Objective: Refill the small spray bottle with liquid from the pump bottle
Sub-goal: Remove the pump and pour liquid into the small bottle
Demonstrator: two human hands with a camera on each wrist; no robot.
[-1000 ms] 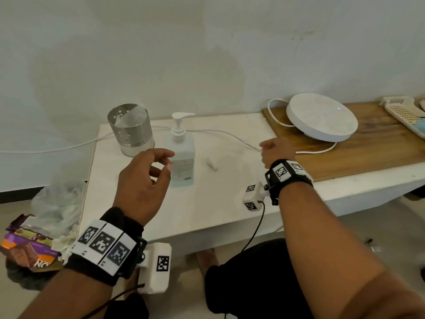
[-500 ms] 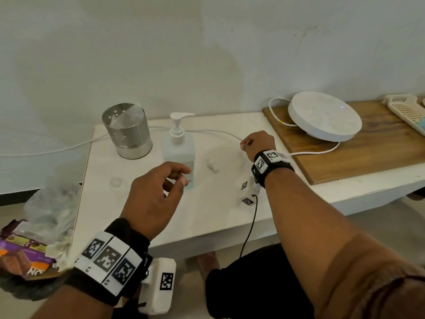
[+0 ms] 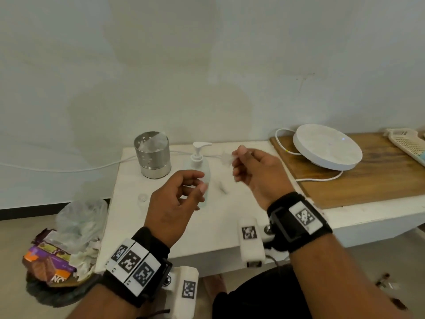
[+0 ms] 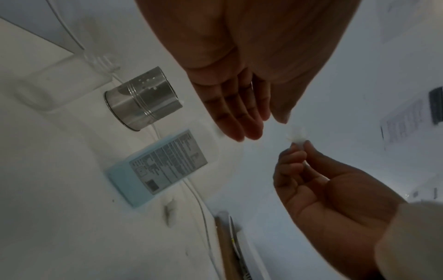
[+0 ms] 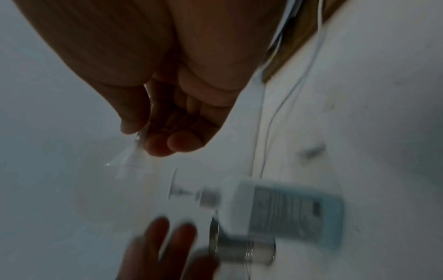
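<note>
The pump bottle (image 3: 199, 161) stands mid-table, with bluish liquid and a white pump head; its back label shows in the left wrist view (image 4: 167, 164). A small clear open bottle (image 3: 142, 199) stands near the table's left edge (image 4: 64, 83). My right hand (image 3: 238, 157) hovers to the right of the pump and pinches a small clear plastic piece (image 3: 226, 158) (image 4: 297, 135) (image 5: 129, 157); what the piece is I cannot tell. My left hand (image 3: 197, 183) hangs in front of the pump bottle with relaxed fingers, holding nothing. A small white cap-like bit (image 3: 223, 187) lies on the table.
A perforated metal cup (image 3: 153, 155) stands behind and left of the pump. A white round device (image 3: 326, 146) with a cable sits on a wooden board (image 3: 368, 180) at right. A plastic bag and wrappers (image 3: 76, 226) lie on the floor at left.
My right hand has moved left from the wooden board, dipped to the table beside the pump, and risen pinching the clear piece. My left hand has shifted slightly right, staying before the pump bottle.
</note>
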